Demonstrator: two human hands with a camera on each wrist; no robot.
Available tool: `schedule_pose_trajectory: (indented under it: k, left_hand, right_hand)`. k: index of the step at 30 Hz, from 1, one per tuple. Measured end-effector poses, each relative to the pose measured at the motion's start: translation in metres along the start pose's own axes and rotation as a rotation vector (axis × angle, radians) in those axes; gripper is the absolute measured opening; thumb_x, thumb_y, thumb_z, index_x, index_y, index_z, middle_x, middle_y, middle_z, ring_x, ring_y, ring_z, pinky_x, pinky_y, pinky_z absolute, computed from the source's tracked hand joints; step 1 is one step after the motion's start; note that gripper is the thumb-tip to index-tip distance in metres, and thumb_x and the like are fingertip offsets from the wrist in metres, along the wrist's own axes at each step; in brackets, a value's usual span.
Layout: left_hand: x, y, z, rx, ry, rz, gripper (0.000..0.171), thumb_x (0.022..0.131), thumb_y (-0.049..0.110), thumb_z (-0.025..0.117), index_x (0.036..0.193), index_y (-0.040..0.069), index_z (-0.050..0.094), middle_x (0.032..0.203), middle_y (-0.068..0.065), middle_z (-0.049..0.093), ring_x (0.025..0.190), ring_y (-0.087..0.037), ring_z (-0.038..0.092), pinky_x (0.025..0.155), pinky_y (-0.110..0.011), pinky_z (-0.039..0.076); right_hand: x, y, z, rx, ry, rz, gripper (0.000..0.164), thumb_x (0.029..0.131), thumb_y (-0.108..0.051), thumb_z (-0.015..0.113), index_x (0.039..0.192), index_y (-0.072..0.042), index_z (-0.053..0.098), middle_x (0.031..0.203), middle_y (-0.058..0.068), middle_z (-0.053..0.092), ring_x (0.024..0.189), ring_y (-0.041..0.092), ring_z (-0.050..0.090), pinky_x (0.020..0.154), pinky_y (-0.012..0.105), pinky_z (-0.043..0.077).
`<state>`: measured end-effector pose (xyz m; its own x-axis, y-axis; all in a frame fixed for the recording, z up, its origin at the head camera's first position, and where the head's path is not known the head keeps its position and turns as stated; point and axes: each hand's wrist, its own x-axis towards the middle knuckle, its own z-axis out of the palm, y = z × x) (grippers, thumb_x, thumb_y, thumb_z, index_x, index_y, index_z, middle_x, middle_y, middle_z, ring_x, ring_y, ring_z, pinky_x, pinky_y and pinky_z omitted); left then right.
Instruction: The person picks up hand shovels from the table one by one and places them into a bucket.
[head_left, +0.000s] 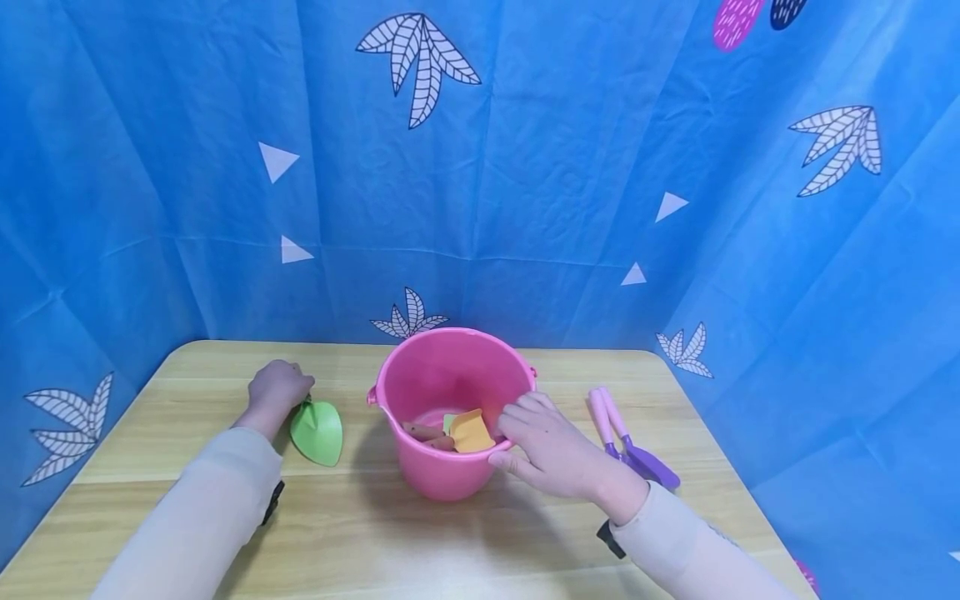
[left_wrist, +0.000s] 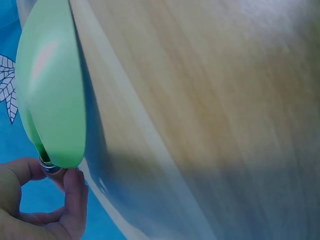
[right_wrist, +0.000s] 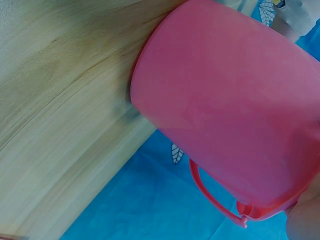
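Note:
My left hand (head_left: 279, 390), at the left of the table, pinches a small garden trowel (head_left: 318, 433) near its metal collar. The trowel's green leaf-shaped blade (left_wrist: 52, 85) points away from the fingers in the left wrist view; its handle is mostly hidden by the hand. A pink bucket (head_left: 442, 475) stands upright at the middle of the table. My right hand (head_left: 551, 450) grips its right front rim, thumb outside and fingers over the edge. Inside the bucket lie a yellow-orange tool blade (head_left: 471, 432) and brown handles (head_left: 438, 442), with a bit of light green beside them.
Right of the bucket, beyond my right forearm, lie purple-bladed hand tools (head_left: 651, 467) with pink handles (head_left: 609, 412). The bucket's handle (right_wrist: 207, 192) hangs down on its far side. A blue patterned cloth (head_left: 480, 183) borders the wooden table (head_left: 202, 383) at the back and sides.

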<state>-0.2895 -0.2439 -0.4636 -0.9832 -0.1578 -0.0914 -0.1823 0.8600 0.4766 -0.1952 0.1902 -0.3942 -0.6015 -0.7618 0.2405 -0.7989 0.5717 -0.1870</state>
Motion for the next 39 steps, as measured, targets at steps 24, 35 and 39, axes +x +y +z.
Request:
schedule_pose_trajectory:
  k: [24,35,39]
  left_hand:
    - [-0.012,0.018,-0.012,-0.145,0.085,-0.003,0.04,0.095,0.031,0.053,0.099,-0.007,0.06,0.093,-0.023,0.064,0.085,-0.037,0.061,0.074,-0.045,0.048]
    - [-0.016,0.021,-0.019,-0.219,0.062,0.007,0.067,0.096,0.033,0.054,0.141,-0.016,0.041,0.129,-0.032,0.057,0.116,-0.048,0.054,0.096,-0.056,0.043]
    - [-0.022,0.028,-0.024,-0.222,0.059,0.034,0.064,0.095,0.03,0.055,0.141,-0.013,0.043,0.127,-0.031,0.059,0.113,-0.046,0.056,0.094,-0.055,0.045]
  right_hand:
    - [-0.001,0.002,0.001,-0.013,0.011,-0.01,0.033,0.101,-0.056,0.046,0.102,-0.025,0.058,0.097,-0.016,0.053,0.103,0.006,0.044,0.101,0.038,0.036]
    - [0.0,0.0,0.001,-0.009,0.013,-0.014,0.033,0.101,-0.056,0.047,0.103,-0.026,0.059,0.097,-0.017,0.053,0.103,0.005,0.044,0.1,0.037,0.037]
    - [0.0,0.0,0.0,-0.01,0.011,-0.012,0.033,0.101,-0.057,0.046,0.103,-0.026,0.058,0.097,-0.017,0.053,0.103,0.005,0.044,0.1,0.037,0.037]
